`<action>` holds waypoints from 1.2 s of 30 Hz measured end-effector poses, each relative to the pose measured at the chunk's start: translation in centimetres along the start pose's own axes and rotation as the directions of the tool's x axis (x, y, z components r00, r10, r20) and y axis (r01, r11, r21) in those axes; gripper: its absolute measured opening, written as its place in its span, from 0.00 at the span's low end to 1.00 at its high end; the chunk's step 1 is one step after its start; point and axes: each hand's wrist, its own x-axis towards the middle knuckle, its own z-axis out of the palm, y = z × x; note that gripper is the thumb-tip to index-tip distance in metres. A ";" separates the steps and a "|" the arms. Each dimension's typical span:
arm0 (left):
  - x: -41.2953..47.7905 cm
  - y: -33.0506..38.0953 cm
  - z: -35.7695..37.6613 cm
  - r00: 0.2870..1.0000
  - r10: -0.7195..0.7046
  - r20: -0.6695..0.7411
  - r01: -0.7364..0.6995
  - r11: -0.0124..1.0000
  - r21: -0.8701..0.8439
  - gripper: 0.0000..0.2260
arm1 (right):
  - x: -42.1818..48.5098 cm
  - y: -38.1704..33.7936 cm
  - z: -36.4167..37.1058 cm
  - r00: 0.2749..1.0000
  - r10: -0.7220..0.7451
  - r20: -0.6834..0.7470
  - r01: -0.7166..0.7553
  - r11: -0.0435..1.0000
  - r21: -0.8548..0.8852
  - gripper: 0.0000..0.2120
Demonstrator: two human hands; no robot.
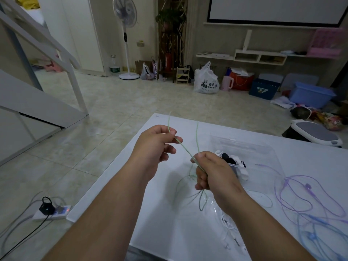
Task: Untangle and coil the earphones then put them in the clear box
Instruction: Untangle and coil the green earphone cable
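Pale green earphones (185, 150) stretch between both hands above the white table (169, 232). My left hand (156, 146) pinches one strand near the thumb and forefinger, and the cable rises past it. My right hand (212, 172) grips a bunch of the same cable, with loops hanging below the fist onto the table. The clear box (250, 147) stands just behind my right hand, with black and white earphones (237, 162) inside it.
Purple earphones (305, 193) and blue earphones (310, 236) lie tangled at the table's right. White earphones (231, 232) lie below my right wrist. A power strip (50, 211) with cables sits on the tiled floor at the left. Bags and bins line the far wall.
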 end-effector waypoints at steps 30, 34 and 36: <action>-0.3 -1.6 0.4 0.864 0.290 0.412 -0.487 0.271 0.830 0.05 | 0.2 -0.3 -1.2 0.975 -0.218 -0.040 0.178 0.878 -0.445 0.15; -0.5 -1.2 0.2 0.857 0.355 0.374 -0.503 0.416 0.758 0.13 | 0.2 -0.4 -1.2 0.971 -0.213 -0.104 0.155 0.902 -0.402 0.15; -0.8 -1.0 0.3 0.863 0.352 0.363 -0.498 0.461 0.735 0.18 | 0.2 -0.4 -1.2 0.971 -0.213 -0.108 0.153 0.902 -0.404 0.15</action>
